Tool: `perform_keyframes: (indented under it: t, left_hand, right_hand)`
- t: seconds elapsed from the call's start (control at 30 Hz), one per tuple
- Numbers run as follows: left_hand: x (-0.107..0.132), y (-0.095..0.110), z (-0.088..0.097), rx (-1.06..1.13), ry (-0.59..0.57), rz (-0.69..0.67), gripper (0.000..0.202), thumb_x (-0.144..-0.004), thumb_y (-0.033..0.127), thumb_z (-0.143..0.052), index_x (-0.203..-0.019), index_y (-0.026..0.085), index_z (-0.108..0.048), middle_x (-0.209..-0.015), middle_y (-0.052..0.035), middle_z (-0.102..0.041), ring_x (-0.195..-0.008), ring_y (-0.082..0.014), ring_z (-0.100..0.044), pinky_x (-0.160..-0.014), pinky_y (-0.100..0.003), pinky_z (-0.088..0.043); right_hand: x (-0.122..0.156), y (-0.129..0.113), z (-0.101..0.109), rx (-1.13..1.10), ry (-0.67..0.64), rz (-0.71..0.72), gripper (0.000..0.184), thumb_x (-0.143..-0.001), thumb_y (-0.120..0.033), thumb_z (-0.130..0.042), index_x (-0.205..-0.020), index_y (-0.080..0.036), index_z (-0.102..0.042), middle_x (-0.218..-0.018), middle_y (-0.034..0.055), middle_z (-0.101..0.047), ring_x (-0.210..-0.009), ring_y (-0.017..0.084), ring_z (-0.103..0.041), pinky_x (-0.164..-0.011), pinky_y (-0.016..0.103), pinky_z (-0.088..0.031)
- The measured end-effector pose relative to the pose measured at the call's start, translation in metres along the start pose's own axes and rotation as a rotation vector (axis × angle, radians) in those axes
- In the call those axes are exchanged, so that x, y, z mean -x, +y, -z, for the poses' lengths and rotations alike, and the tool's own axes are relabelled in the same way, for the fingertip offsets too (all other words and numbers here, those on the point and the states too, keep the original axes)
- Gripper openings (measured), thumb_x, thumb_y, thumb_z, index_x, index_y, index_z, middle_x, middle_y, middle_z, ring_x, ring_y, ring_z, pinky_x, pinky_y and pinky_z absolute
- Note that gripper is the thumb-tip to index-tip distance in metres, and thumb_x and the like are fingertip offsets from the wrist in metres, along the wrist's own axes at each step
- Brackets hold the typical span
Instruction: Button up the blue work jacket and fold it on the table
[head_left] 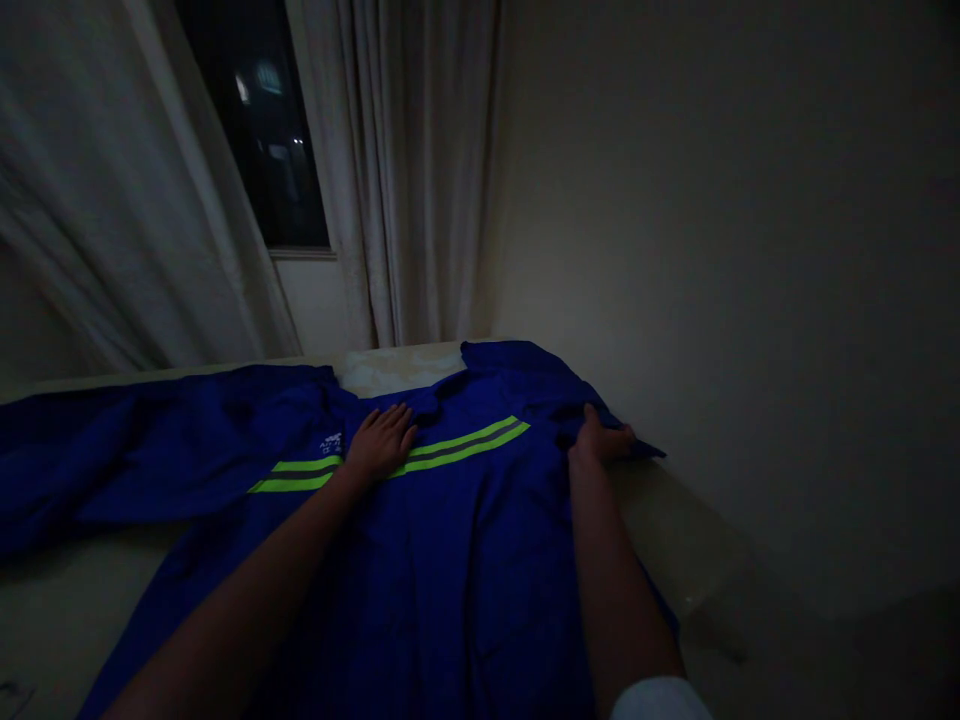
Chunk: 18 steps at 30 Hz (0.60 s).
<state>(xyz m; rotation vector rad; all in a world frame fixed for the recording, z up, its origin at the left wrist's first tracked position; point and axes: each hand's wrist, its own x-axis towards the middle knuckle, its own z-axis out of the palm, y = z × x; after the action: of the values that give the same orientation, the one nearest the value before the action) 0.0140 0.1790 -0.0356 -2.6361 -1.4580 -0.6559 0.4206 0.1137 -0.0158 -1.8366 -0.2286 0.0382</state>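
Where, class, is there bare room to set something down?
Right of the blue fabric jacket with lime stripes, toward the plain wall, the pale tabletop is bare. Another patch lies lower left, between blue sleeve and jacket body; a narrow strip shows behind the collar. The middle is crowded with jacket and bare forearms.

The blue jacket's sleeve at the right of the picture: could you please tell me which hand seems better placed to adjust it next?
Probably the right hand: it touches that sleeve, while the left hand lies flat on the front of the blue jacket, farther from it.
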Motion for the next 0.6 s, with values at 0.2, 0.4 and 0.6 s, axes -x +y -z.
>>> perform_keyframes:
  t: [0.2, 0.4, 0.6]
  left_hand:
    - [0.001, 0.000, 0.006, 0.185, 0.028, -0.159, 0.050, -0.107, 0.043, -0.036, -0.124, 0.019, -0.077, -0.132, -0.0120, -0.074, -0.125, -0.0262, -0.068, -0.112, -0.043, -0.049]
    - [0.003, 0.002, 0.012, 0.347, 0.110, 0.034, 0.047, -0.104, 0.045, -0.041, -0.123, 0.020, -0.075, -0.123, -0.0134, -0.077, -0.117, -0.0288, -0.071, -0.107, -0.044, -0.052]
    - [-0.001, -0.020, 0.017, 1.045, 0.362, 0.515, 0.076, -0.103, 0.069, -0.020, -0.130, 0.016, -0.067, -0.109, -0.0152, -0.079, -0.097, -0.0274, -0.077, -0.090, -0.043, -0.060]
  right_hand:
    - [-0.005, -0.009, 0.000, -0.184, 0.003, -0.064, 0.066, -0.075, -0.032, -0.077, -0.132, -0.011, -0.051, -0.126, 0.0206, -0.068, -0.116, 0.034, -0.069, -0.095, 0.048, -0.060]
    - [0.045, -0.050, 0.016, -0.291, -0.071, 0.590, 0.046, -0.084, -0.023, -0.060, -0.128, -0.013, -0.066, -0.129, 0.0150, -0.070, -0.121, 0.029, -0.066, -0.108, 0.045, -0.052]
    - [0.145, -0.049, -0.001, 0.058, -1.208, 1.311, 0.039, -0.080, 0.000, -0.055, -0.105, -0.022, -0.075, -0.110, 0.0059, -0.077, -0.107, 0.021, -0.069, -0.102, 0.037, -0.051]
